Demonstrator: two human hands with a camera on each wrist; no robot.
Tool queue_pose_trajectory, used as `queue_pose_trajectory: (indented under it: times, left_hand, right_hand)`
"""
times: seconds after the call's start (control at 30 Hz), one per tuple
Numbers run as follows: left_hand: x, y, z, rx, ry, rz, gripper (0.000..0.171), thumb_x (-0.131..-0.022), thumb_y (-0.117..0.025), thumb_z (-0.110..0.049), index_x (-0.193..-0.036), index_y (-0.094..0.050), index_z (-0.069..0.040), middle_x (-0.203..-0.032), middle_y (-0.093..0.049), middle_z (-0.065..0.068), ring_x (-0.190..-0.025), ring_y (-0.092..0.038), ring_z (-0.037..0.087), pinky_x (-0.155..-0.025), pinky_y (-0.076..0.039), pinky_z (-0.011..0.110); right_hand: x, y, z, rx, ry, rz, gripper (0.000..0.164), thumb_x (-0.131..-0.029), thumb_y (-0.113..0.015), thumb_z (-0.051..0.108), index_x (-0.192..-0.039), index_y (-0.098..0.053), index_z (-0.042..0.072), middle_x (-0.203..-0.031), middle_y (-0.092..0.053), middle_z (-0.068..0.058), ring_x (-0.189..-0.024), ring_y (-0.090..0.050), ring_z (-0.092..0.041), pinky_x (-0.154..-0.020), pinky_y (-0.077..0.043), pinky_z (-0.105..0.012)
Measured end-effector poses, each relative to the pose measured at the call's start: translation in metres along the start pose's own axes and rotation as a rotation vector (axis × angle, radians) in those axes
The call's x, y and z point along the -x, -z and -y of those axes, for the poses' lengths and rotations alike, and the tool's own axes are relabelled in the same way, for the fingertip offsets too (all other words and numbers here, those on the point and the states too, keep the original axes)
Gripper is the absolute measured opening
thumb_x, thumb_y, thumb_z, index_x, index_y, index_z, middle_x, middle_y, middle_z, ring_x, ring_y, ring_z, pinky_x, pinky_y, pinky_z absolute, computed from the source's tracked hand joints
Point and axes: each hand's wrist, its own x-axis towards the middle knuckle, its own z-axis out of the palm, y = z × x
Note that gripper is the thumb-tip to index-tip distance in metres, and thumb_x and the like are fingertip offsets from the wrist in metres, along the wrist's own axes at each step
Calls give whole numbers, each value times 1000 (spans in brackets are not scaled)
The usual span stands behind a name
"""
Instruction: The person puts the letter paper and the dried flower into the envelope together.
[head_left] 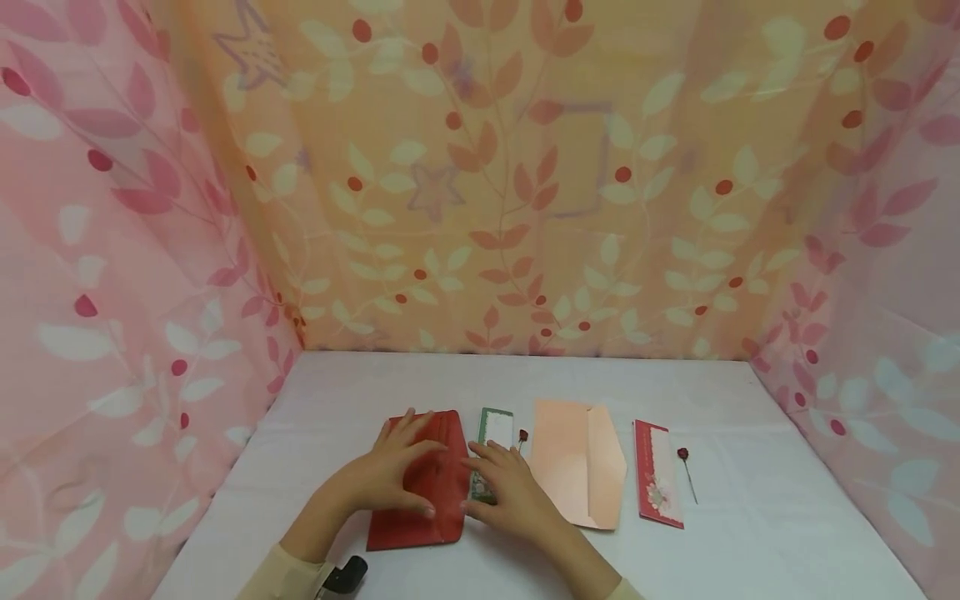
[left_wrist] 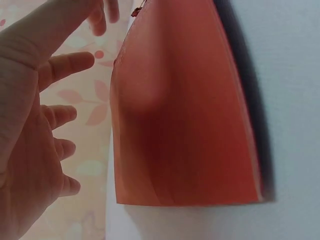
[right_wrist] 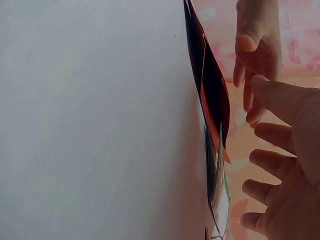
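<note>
A red envelope [head_left: 405,532] lies on the white table, its flap side to the right. Over it hovers my left hand [head_left: 386,477], fingers spread and loosely bent. In the left wrist view a gap shows between that hand [left_wrist: 30,130] and the red envelope [left_wrist: 190,145]. My right hand [head_left: 513,496] is held above the envelope's right edge, partly covering a green-bordered card [head_left: 497,425]. Seen from the right wrist, its fingers are apart and hold nothing; the envelope's side edge [right_wrist: 224,100] gapes a little.
Right of the hands lie a peach envelope [head_left: 561,467] with its flap out and a red card [head_left: 652,483] with a flower. Small dark-red roses on thin stems, one by the green card [head_left: 522,435] and another at far right [head_left: 683,454], lie alongside. Floral cloth [head_left: 510,292] walls the table.
</note>
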Motion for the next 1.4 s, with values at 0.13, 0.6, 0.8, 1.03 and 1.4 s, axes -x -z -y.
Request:
queue_pose_trajectory:
  times: [0.13, 0.6, 0.8, 1.03, 1.4]
  left_hand:
    - [-3, -6, 1, -1, 16, 20, 89, -69, -82, -70, -144, -54, -32, -169, -21, 11, -156, -7, 46, -117, -8, 75]
    - [-4, -14, 4, 5, 56, 73, 88, -67, -80, -75, -142, -55, -37, -172, -16, 5, -157, -2, 43, -117, -8, 75]
    - [-4, -17, 6, 6, 46, 73, 85, -67, -80, -75, -140, -57, -37, -171, -18, 8, -157, -3, 44, -117, -8, 75]
    - [-3, -22, 8, -1, 14, 62, 86, -68, -79, -75, -140, -57, -34, -170, -18, 11, -155, -8, 48, -115, -9, 76]
    - [-5, -21, 8, 12, 29, 90, 83, -67, -79, -76, -135, -62, -33, -170, -20, 12, -155, -11, 48, -114, -9, 79]
  right_hand:
    - [-2, -3, 4, 2, -17, 21, 59, -89, -78, 37, -141, -60, 15, -153, -52, -8, -143, -45, -39, -114, -32, -67]
    - [-8, -13, 3, 81, -11, 55, 45, -87, -80, 42, -126, -72, 22, -144, -61, -1, -141, -47, -36, -115, -30, -66]
    - [-8, -20, 2, 105, -46, 92, 44, -87, -77, 48, -126, -72, 28, -146, -59, 5, -145, -43, -32, -119, -26, -64]
    - [-7, -24, 4, 120, -46, 109, 45, -87, -77, 49, -127, -72, 28, -149, -57, 3, -148, -39, -32, -119, -24, -65]
    - [-7, -23, 5, 125, -54, 118, 45, -88, -76, 50, -127, -71, 29, -146, -59, 3, -147, -40, -32, -118, -25, -66]
